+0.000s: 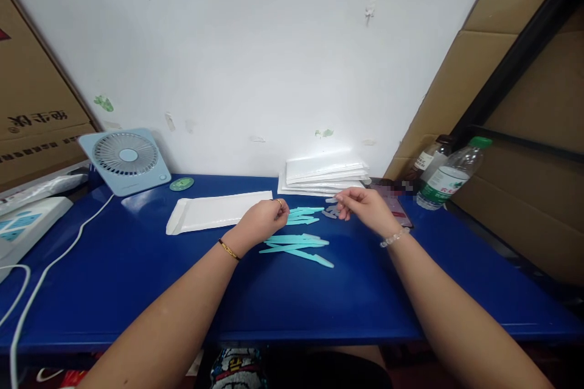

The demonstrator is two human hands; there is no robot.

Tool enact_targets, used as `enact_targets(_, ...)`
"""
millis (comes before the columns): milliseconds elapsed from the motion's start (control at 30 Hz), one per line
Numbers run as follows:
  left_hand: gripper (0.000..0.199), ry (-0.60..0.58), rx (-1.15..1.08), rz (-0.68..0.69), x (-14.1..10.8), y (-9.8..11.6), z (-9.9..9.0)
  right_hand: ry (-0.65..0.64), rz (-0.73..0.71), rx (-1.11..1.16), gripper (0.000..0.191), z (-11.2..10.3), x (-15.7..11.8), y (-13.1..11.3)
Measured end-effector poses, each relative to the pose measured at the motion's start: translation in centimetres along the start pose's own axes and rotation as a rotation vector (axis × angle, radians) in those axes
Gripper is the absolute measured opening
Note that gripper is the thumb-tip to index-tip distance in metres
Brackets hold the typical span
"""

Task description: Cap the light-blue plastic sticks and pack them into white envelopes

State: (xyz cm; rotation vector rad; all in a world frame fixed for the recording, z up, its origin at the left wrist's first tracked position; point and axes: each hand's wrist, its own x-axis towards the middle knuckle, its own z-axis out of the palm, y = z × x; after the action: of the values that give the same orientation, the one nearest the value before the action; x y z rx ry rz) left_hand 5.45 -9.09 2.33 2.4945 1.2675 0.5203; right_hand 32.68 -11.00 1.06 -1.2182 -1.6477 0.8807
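My left hand [266,220] is closed in a loose fist above the table, beside a group of slim teal eyebrow razors [306,211]. Whatever its fingers hold is hidden. Nearer to me lies a second group of teal razors [296,243], crossing one another, with pale tips to the right. My right hand [365,209] pinches thumb and finger together over a small pile of translucent plastic pieces [330,213]. A small clear piece [331,199] shows at its fingertips. Left of the razors, a white padded envelope [214,211] lies flat, partly behind my left hand.
Several white envelopes [323,173] are stacked against the wall. A blue fan [128,158] and a green round disc [182,184] are at the left, with a white cable [68,246]. At the right are a phone [396,206], a green-capped bottle [449,179] and a brown-capped bottle [429,161].
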Motion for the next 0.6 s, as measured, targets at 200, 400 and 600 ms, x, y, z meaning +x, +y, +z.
enact_targets(200,0.02,-0.003,-0.101,-0.028,0.0,-0.2,0.0,-0.014,0.03,0.158,0.038,0.7,0.0,-0.5)
enact_targets(400,0.021,-0.016,-0.184,0.004,0.1,-0.3,0.3,-0.083,0.049,0.152,0.037,2.2,-0.4,-1.4)
enact_targets(600,0.021,-0.158,-0.244,0.092,-0.2,-0.1,0.3,-0.198,0.044,0.034,0.038,2.0,-0.4,-1.2)
